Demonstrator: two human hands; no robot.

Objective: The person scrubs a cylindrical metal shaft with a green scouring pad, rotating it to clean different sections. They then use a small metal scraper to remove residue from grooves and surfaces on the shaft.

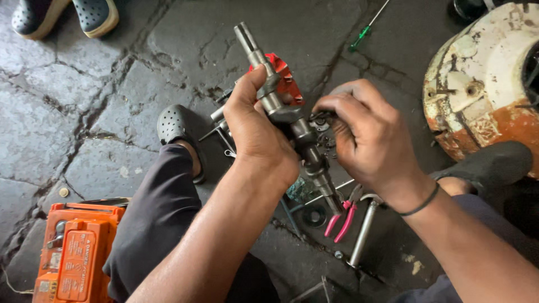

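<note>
Left hand (255, 120) clenches a steel shaft (292, 120); right hand's (365, 132) fingertip grip there is hidden.

There is just one camera, and it sits on the person's head. It looks almost straight down at the dark stone floor (101, 73). It is very near the person's own arms, which come up from the bottom edge and fill the middle of the picture. The left hand (255, 126) and the right hand (368, 132) meet close under it, around a metal shaft (292, 120). The person's knees show low on both sides. The top of the picture is farther from the camera, where someone else's shoes (67, 17) stand. An orange box (76, 252) sits at the bottom left corner.
</note>
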